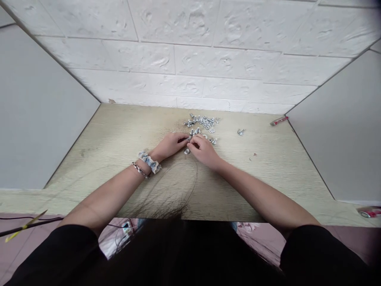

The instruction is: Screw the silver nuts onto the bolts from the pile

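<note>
My left hand (pixel 172 145), with a scrunchie (pixel 150 162) and a chain bracelet (pixel 139 170) at its wrist, has thumb and fingers closed on a small metal bolt (pixel 188 138). Close against it on the right, my right hand (pixel 204 150) is closed in a pinch by the same spot; what its fingertips hold is too small to make out. A washer (pixel 187 151) lies just below the fingertips. Beyond the hands is a pile of bolts, nuts and washers (pixel 205 121). More bolts (pixel 195 131) stand right behind my fingers, and one (pixel 214 141) is right of my right hand.
On the wooden table (pixel 119 135), a bolt with a washer (pixel 241 132) lies apart to the right. A red and silver object (pixel 279 121) is by the right panel (pixel 336 127), another (pixel 369 213) at the lower right corner. A white brick-pattern wall (pixel 193 59) rises behind.
</note>
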Available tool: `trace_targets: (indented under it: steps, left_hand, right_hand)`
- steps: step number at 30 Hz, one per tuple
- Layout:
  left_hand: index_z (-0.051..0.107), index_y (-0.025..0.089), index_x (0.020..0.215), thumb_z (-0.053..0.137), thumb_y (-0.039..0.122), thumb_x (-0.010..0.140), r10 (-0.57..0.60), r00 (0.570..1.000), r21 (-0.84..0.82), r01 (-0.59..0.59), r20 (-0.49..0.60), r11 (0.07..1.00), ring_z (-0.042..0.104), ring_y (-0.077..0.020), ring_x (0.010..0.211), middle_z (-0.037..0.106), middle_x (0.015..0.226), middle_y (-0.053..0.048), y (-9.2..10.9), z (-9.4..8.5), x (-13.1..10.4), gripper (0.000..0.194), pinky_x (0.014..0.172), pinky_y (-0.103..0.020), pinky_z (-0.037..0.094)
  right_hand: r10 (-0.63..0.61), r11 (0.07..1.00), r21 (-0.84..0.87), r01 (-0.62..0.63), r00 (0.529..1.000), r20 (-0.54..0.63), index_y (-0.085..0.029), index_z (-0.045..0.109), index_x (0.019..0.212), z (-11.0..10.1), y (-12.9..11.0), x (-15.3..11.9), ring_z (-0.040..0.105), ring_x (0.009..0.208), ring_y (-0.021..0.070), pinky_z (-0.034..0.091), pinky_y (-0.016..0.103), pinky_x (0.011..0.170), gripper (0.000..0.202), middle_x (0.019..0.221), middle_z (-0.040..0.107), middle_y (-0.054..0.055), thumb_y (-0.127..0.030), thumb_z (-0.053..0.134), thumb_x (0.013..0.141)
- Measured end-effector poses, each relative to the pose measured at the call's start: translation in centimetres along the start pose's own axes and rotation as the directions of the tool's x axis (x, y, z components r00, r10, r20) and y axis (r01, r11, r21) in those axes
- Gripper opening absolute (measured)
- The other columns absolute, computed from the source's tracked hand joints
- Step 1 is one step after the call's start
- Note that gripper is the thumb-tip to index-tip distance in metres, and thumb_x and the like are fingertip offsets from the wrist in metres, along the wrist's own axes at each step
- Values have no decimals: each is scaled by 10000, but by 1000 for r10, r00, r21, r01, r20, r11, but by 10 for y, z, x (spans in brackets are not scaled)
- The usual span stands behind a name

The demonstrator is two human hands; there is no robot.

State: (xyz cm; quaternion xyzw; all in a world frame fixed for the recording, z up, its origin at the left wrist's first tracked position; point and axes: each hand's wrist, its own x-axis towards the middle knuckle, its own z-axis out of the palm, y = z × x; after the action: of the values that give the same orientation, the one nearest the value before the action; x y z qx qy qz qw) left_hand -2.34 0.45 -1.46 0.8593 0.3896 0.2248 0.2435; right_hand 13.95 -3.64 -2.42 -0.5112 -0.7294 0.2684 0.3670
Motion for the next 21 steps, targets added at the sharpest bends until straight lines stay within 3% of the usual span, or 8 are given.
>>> trace_targets:
  steps: [3, 5, 9, 14, 21]
  left_hand:
    - [691, 171, 865, 489, 270, 856, -19, 1000, -8, 19, 2, 1000, 544, -114, 652, 668, 727, 10, 2, -1, 0, 225, 620, -231, 367]
    - [695, 170, 911, 488, 263, 857, -28, 1000, -10, 28, 2, 1000, 549, -114, 660, 680, 758, 5, 3, -1, 0, 234, 630, -233, 374]
    - [695, 167, 958, 458, 283, 878, -36, 999, -3, 36, 1, 999, 551, -115, 656, 688, 774, -4, 4, -2, -1, 276, 642, -238, 386]
    - [697, 175, 1001, 463, 309, 875, -65, 998, -4, 65, 12, 998, 552, -118, 662, 698, 796, -7, 2, -2, 0, 297, 643, -236, 391]
    - [698, 175, 1001, 490, 306, 860, -82, 997, -19, 82, 12, 996, 549, -118, 674, 693, 782, -2, 2, -2, 0, 283, 640, -235, 385]
  right_hand:
    - [79, 993, 92, -78, 997, -4, -216, 420, 685, 0, 1, -1, 454, 669, 129, 370, 278, 653, 143, 691, 476, -29, -256, 484, 806]
    - [110, 978, 183, -105, 994, -19, -226, 443, 842, 1, 3, -2, 466, 642, 120, 376, 274, 640, 72, 689, 486, -49, -269, 489, 807]
    - [103, 960, 263, -94, 994, -20, -233, 410, 1112, 3, 6, -2, 520, 650, 111, 424, 289, 683, 320, 816, 572, -31, -261, 497, 806]
    - [150, 972, 185, -147, 989, -1, -219, 511, 1078, 0, 1, -2, 588, 733, 138, 453, 335, 765, 282, 984, 650, 34, -256, 505, 799]
    - [165, 966, 202, -161, 986, -3, -224, 557, 994, -1, 9, 2, 585, 698, 143, 436, 311, 707, 215, 805, 677, -11, -283, 480, 802]
